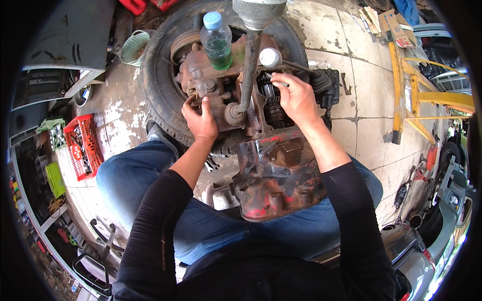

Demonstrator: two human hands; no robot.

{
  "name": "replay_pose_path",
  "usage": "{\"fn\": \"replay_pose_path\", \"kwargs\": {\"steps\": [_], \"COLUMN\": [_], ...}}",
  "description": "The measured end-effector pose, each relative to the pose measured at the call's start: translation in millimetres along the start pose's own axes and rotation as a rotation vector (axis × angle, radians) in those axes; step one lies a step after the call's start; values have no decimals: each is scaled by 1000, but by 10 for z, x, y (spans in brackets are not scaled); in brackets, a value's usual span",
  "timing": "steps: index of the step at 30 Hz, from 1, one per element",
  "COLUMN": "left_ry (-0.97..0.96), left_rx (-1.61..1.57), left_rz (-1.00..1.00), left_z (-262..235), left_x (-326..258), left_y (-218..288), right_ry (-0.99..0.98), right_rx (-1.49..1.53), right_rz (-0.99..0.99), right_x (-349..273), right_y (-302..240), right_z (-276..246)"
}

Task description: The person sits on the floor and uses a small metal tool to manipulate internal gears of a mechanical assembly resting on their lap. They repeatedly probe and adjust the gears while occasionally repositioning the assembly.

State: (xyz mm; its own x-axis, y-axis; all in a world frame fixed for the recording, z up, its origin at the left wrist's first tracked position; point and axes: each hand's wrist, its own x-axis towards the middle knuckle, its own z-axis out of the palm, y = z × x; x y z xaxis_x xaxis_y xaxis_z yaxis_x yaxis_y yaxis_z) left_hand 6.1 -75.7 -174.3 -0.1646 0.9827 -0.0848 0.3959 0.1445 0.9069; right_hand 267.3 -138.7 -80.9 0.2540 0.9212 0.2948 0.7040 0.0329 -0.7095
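Observation:
A rusty, greasy gearbox (278,175) sits in front of me between my knees, its top open on dark gears (273,108). My left hand (200,119) curls its fingers and thumb around the brown cast-metal gearbox cover (205,90) on the left. From that cover rises a bent gear lever (251,70), with a grey, rounded piece (258,12) at its upper end. My right hand (297,98) is closed in a pinch over the right edge of the opening. A small, thin thing shows at its fingertips, too little to name.
Behind the gearbox lies a large tyre (158,85). A bottle of green liquid (217,47) and a white-lidded container (270,57) stand at the far side. A red crate (83,145) is on the left, a yellow metal frame (414,95) on the right.

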Motion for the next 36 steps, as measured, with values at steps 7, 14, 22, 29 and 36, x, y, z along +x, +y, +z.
{"fn": "replay_pose_path", "kwargs": {"steps": [7,14,22,29,36], "left_ry": [13,-4,-3,-36,-32], "left_rx": [14,16,-12,-48,-33], "left_rz": [-5,-4,30,3,-5], "left_z": [-27,-28,-55,-13,-22], "left_x": [-5,-6,59,60,30], "left_y": [12,30,-206,-164,-118], "right_ry": [23,-25,6,3,-61], "right_rx": [-62,-85,-38,-36,-107], "right_rz": [114,322,284,241,333], "right_x": [125,167,133,108,111], "right_y": [-18,-71,-52,5,-49], "right_z": [-168,-220,-181,-200,-225]}}
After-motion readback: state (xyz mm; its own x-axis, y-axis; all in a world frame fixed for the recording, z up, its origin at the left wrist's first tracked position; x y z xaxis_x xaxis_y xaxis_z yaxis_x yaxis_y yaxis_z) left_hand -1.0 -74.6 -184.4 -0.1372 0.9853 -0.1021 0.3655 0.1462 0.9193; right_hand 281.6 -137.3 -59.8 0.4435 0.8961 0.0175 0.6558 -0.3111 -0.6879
